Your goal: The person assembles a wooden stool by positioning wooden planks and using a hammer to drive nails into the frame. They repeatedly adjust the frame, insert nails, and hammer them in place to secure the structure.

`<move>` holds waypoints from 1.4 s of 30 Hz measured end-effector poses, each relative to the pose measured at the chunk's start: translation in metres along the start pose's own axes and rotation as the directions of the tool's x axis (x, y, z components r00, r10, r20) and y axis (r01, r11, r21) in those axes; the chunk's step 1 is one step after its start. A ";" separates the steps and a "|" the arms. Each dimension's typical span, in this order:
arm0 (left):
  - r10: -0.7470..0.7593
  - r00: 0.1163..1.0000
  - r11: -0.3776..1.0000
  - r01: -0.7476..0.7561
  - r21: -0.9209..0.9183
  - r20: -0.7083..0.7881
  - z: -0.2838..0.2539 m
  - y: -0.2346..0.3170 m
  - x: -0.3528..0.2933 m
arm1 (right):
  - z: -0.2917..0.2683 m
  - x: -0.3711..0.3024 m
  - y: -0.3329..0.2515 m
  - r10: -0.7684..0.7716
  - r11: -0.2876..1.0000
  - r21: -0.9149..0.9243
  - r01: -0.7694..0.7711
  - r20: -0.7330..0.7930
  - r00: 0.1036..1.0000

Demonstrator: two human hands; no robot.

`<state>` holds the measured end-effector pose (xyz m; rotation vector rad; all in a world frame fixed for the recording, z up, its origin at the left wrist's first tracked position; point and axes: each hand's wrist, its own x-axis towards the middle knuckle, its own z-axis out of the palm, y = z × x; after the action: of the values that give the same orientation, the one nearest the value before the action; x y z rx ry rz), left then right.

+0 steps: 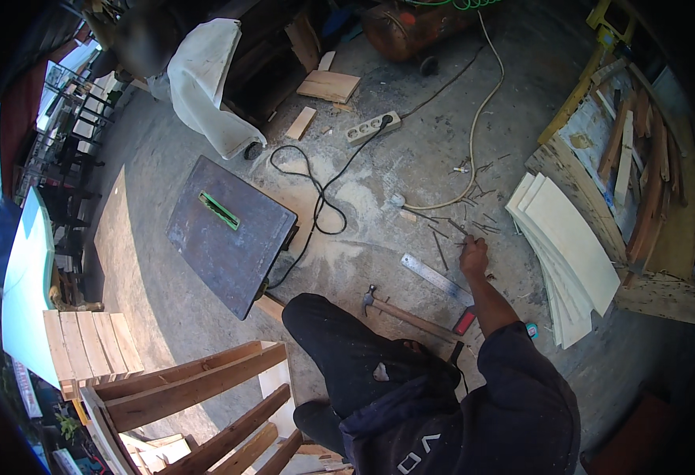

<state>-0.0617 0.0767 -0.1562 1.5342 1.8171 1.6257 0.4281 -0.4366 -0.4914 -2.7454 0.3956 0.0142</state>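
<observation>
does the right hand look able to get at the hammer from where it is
Probably yes: the right hand is near the hammer, whose head and much of its handle lie uncovered on the floor. A flat metal blade lies between, seemingly low enough to reach over.

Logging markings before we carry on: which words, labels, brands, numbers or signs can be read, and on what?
Dark shirt: large pale lettering near the lower edge; I'm not copying its wording.
Metal ruler near the right hand: any markings are too small to read.
White board at far left: any print is too blurred to read.
I can make out no other text.
</observation>
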 end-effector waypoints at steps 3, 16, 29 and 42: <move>-0.029 0.999 1.000 0.029 0.000 0.021 -0.004 -0.005 -0.008 | 0.005 0.002 -0.008 -0.093 0.996 0.004 0.093 -0.042 0.995; -0.186 0.853 0.973 0.228 -0.028 0.487 0.005 0.031 -0.093 | 0.021 0.005 -0.055 0.002 0.996 0.091 -0.019 0.181 0.984; -0.076 0.386 0.918 -0.333 0.216 0.920 0.017 0.010 -0.103 | -0.011 0.039 0.039 0.238 0.966 -0.040 -0.257 -0.256 0.937; -0.186 0.096 0.744 -0.636 0.204 0.978 0.036 0.013 -0.122 | -0.028 0.061 0.031 -0.021 1.000 0.018 0.022 -0.061 0.998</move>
<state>0.0220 -0.0034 -0.2103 2.3731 1.1586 -0.3972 0.4765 -0.4909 -0.4805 -2.7366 0.3804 -0.0782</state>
